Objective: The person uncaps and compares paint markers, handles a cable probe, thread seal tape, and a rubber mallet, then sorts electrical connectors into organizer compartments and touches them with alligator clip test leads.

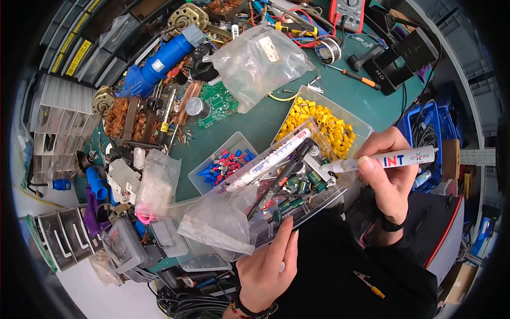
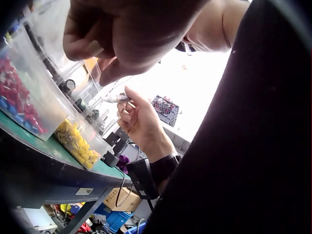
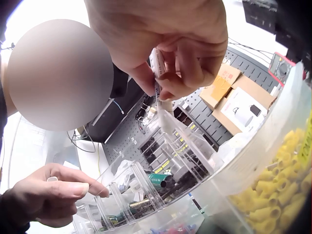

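My right hand [image 1: 390,173] pinches a white paint marker [image 1: 419,157] between thumb and fingers, its tip end over the right end of a clear divided box [image 1: 319,207]. In that box lie green cylindrical parts [image 1: 289,204], a black pen-like tool and another white marker [image 1: 271,159]. The left hand [image 1: 268,271] touches the box's near edge with extended fingers. In the right wrist view the left hand [image 3: 53,195] is at the box wall, and the right hand [image 3: 170,48] holds the marker above it.
Behind the box stand a bin of yellow caps [image 1: 319,125] and one of red and blue terminals [image 1: 226,165]. Plastic bags [image 1: 260,64], a green circuit board [image 1: 215,103], a blue tool [image 1: 159,64] and a screwdriver [image 1: 361,78] lie farther back.
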A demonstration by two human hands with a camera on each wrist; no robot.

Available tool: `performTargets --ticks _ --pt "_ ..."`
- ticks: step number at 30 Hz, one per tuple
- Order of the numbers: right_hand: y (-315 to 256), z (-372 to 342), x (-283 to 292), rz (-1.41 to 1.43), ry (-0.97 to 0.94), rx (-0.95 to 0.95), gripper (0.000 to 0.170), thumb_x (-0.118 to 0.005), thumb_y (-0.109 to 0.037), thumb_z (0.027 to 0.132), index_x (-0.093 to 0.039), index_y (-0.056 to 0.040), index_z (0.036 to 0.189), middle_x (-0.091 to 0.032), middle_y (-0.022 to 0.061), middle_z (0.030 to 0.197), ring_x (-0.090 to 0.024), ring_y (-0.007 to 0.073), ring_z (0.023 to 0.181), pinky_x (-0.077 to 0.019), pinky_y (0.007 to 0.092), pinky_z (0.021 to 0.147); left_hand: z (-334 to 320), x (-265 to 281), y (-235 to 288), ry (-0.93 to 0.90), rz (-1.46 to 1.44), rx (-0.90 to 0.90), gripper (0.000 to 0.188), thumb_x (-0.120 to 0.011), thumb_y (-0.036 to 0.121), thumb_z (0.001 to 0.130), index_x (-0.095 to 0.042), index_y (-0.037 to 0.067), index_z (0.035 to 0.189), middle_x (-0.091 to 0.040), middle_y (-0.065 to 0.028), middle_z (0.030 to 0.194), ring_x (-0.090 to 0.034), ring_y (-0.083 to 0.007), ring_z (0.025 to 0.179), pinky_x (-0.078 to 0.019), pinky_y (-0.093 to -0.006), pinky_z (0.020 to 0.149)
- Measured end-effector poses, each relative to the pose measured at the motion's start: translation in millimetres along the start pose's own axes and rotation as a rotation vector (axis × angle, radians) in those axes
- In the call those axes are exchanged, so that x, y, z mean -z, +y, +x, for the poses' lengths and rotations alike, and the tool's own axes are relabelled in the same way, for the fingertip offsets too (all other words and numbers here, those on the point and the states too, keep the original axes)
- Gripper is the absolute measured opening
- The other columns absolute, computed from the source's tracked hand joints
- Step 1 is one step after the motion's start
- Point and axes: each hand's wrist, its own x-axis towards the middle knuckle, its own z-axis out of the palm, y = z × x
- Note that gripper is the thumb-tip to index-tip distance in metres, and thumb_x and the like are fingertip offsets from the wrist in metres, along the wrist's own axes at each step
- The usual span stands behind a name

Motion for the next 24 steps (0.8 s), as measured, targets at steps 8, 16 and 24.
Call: performTargets --ticks 8,16,24 --pt "4.2 3.2 -5.1 0.057 -0.032 0.021 0.017 -0.072 -0.008 0.084 -0.061 0.0026 0.09 -0.065 0.0084 0.076 -0.058 0.009 0.058 -0.0409 0.0203 0.05 2.3 0.4 8.5 -0.071 0.051 0.087 0.035 -0.077 0.004 0.077 -0.067 -0.002 0.111 -0.064 -0.0039 0.061 -0.058 -0.0134 0.043 -0.0428 -0.0259 0.043" --pt "-1.8 3.0 -1.9 0.767 -0.135 0.044 0.025 -0.062 -0.014 0.089 -0.05 0.006 0.097 -0.058 0.016 0.072 -0.061 0.0223 0.047 -0.0465 0.0269 0.036 6.2 -7.6 9.9 0.125 -0.034 0.077 0.023 -0.074 0.006 0.082 -0.071 0.003 0.105 -0.054 -0.0062 0.056 -0.04 -0.0162 0.038 -0.0332 -0.0276 0.041" --pt "-33.2 13.8 24.5 0.728 -0.755 0.409 0.025 -0.073 -0.013 0.085 -0.059 0.0001 0.101 -0.066 0.0199 0.088 -0.072 0.0293 0.074 -0.0623 0.0328 0.059 1.8 -3.2 1.1 -0.045 -0.02 0.043 0.036 -0.075 0.004 0.078 -0.066 -0.002 0.112 -0.065 -0.0027 0.062 -0.056 -0.012 0.042 -0.042 -0.0249 0.043"
